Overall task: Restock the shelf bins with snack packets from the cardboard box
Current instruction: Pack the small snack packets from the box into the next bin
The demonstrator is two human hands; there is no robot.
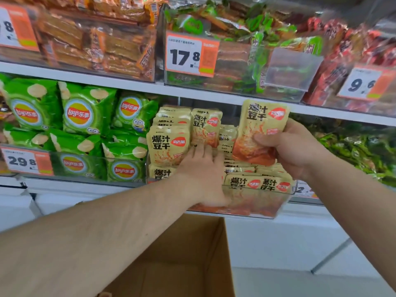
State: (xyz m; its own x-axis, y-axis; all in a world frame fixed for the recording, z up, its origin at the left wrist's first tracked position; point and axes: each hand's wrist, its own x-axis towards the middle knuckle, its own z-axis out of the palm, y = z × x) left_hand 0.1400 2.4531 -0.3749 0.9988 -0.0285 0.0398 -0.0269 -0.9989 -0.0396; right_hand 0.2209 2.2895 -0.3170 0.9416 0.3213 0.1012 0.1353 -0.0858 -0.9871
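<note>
While your right hand holds a cream and orange snack packet upright above the clear shelf bin, its grip is pinching the packet, thumb across the front and fingers curled behind. That packet sits above the right half of the bin, just under the shelf edge that runs over the bin.

Your left hand reaches into the bin with its grip spread, fingers straight and lying against the standing packets at the bin's back. More of the same packets are stacked at the bin's left side, and others lie flat along the bin's front wall. Whether your left fingers press or only touch the packets, you cannot tell from this view.

Left of the bin, green Lay's crisp bags fill the neighbouring bin, with a price tag reading 29.8 on its front. Above the bin, a tag reading 17.8 hangs on an upper bin of green and brown packets; further right above the bin, red packets sit behind a tag reading 9.6. Right of the bin lie dark green packets.

Below the bin, the open cardboard box shows its brown inside walls; its contents are hidden from view.
</note>
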